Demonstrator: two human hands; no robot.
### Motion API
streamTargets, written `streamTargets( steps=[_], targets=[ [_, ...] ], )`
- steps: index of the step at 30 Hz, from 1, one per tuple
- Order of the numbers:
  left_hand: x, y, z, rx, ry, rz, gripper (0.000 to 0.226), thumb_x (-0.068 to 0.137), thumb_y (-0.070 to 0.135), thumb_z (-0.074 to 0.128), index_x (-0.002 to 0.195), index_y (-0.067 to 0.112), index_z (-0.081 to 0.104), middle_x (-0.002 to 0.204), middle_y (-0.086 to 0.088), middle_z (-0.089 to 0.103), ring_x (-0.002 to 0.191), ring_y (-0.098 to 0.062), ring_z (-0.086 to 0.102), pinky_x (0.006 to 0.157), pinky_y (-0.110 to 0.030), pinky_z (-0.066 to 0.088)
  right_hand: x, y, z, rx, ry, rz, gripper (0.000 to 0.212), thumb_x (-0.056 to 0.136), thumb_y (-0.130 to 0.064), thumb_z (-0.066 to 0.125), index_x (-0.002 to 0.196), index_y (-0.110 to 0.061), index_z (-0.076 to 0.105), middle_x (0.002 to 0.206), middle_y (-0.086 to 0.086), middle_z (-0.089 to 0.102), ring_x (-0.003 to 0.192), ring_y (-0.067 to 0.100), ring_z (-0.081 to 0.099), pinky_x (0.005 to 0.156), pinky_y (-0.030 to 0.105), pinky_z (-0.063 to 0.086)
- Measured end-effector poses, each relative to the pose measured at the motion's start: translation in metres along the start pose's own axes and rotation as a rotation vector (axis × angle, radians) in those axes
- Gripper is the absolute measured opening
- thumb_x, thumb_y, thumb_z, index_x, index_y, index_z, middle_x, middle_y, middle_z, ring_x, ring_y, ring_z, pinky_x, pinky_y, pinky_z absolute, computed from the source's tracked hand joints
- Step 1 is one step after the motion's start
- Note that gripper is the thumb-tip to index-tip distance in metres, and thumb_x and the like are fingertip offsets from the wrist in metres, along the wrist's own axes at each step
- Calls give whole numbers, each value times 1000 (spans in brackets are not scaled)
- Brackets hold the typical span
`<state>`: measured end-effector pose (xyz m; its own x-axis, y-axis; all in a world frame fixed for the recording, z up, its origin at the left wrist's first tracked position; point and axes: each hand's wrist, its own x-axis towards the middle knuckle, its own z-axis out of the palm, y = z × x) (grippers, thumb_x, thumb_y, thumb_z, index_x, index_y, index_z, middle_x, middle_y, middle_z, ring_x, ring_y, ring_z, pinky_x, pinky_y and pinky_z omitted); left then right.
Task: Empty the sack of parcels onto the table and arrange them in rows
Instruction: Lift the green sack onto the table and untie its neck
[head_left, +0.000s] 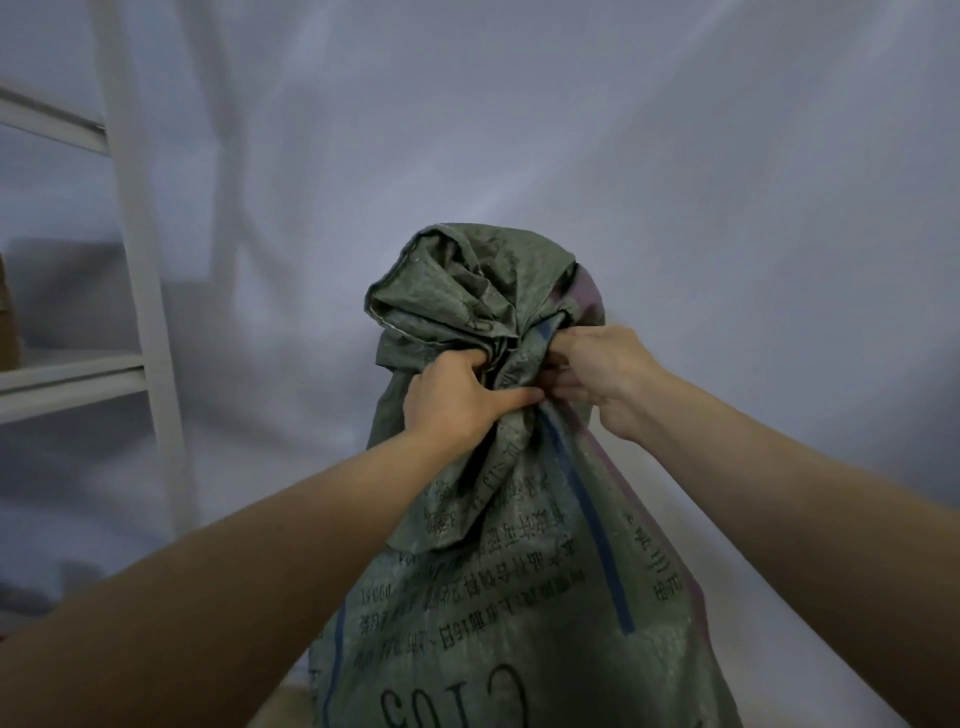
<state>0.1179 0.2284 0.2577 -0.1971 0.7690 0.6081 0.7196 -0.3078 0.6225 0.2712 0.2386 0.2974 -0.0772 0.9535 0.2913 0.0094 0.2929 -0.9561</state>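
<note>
A large grey-green woven sack (519, 597) with black print and a blue stripe stands upright in front of me, filling the lower middle of the view. Its neck is bunched together, and the loose top flops above the bunch. My left hand (457, 395) grips the gathered neck from the left. My right hand (597, 374) grips the same neck from the right, fingers curled into the folds. The parcels are hidden inside the sack. No table surface shows.
A white cloth backdrop (727, 182) hangs behind the sack. A white metal shelf frame (140, 260) stands at the left, with a brown box (8, 322) at the left edge on one shelf.
</note>
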Motion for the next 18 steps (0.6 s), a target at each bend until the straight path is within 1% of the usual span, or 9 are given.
streamTargets(
  steps=[3,4,6,8,10,11,14,16,18],
  targets=[
    [7,-11,4,2,103,-54,25,69,55,81,74,32,72,81,10,74,80,-17,69,74,-41,57,-4,1,-1,-61,-118,31,22,95,-14,60,113,-6,70,101,6,73,88,24,69,79,34,52],
    [9,-14,5,7,118,-68,19,72,50,80,69,35,69,81,9,74,81,-18,69,75,-42,57,-6,1,-3,-62,-150,45,22,96,-13,58,115,-6,69,105,7,72,94,25,70,82,35,52],
    [11,-17,6,42,134,-95,19,76,47,78,65,37,66,82,9,74,83,-20,69,75,-42,57,-9,4,-10,-55,-193,64,17,96,-9,59,109,-7,69,106,9,72,97,28,71,86,37,55],
    [13,-21,5,68,149,-118,14,77,48,77,73,35,72,82,10,74,84,-20,69,76,-42,57,-11,9,-21,-168,-146,21,8,90,-7,67,97,-6,71,98,13,74,83,27,71,75,35,57],
    [15,-23,3,72,159,-139,17,77,49,76,85,34,76,83,10,74,85,-20,68,78,-42,57,-10,21,-35,-398,-67,-21,15,84,-10,77,97,-4,72,93,13,72,77,23,65,63,29,52],
    [16,-24,1,74,162,-150,19,77,49,76,88,33,77,84,10,74,86,-21,68,79,-42,57,-10,28,-42,-504,-49,-14,28,81,-14,80,106,-3,71,98,13,71,83,22,65,67,28,51],
    [16,-24,0,68,168,-170,22,76,50,77,92,34,77,86,10,75,88,-22,68,81,-41,56,-11,52,-52,-703,-112,67,63,79,-23,83,132,1,59,129,13,64,117,28,60,96,33,48],
    [15,-21,1,61,173,-176,22,76,49,77,92,34,77,86,10,74,88,-21,68,81,-41,56,-15,63,-48,-818,-168,72,63,84,-26,79,136,0,56,133,12,62,122,28,58,100,31,45],
    [14,-19,2,61,183,-189,23,76,49,77,93,34,77,87,11,74,89,-21,68,82,-39,56,-15,70,-44,-905,-172,35,45,89,-24,73,128,-2,65,125,13,68,115,29,62,90,29,47]
  ],
)
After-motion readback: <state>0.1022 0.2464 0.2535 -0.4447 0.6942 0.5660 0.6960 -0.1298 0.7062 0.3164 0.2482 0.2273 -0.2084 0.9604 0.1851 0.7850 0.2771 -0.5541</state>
